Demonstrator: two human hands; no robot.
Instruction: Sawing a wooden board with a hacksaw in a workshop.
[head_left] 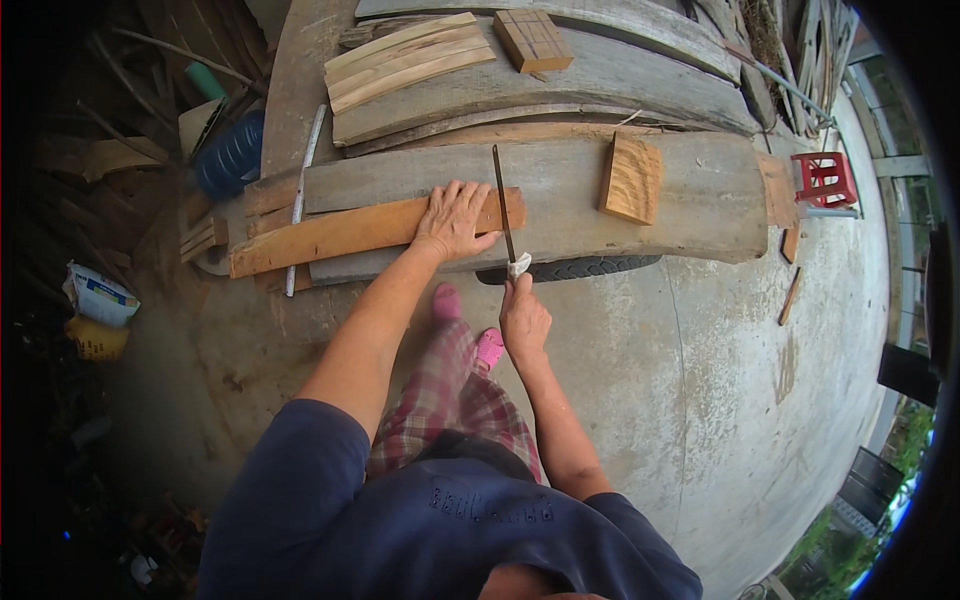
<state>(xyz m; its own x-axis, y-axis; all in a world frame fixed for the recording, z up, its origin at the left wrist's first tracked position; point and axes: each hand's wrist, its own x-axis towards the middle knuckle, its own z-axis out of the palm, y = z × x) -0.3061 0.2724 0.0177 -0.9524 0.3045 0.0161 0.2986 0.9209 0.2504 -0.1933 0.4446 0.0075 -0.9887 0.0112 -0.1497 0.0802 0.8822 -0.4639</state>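
Observation:
A reddish-brown wooden board [345,236] lies slantwise over a thick grey plank [560,170]. My left hand [455,220] presses flat on it near its right end, fingers stretched out and holding nothing. In my right hand [526,318], closed around the grip, is a narrow hand saw [502,195] with white wrapping where the blade meets the handle. Its long dark blade crosses the board just right of my left hand, pointing away from me. The teeth are too small to make out.
A wood block [630,182] sits on the plank's right part; another block [533,42] and pale strips [410,62] lie farther back. A tyre [580,268] shows under the plank. Left are a white stick [305,200] and blue bottle [230,158]; far right, a red crate [824,180].

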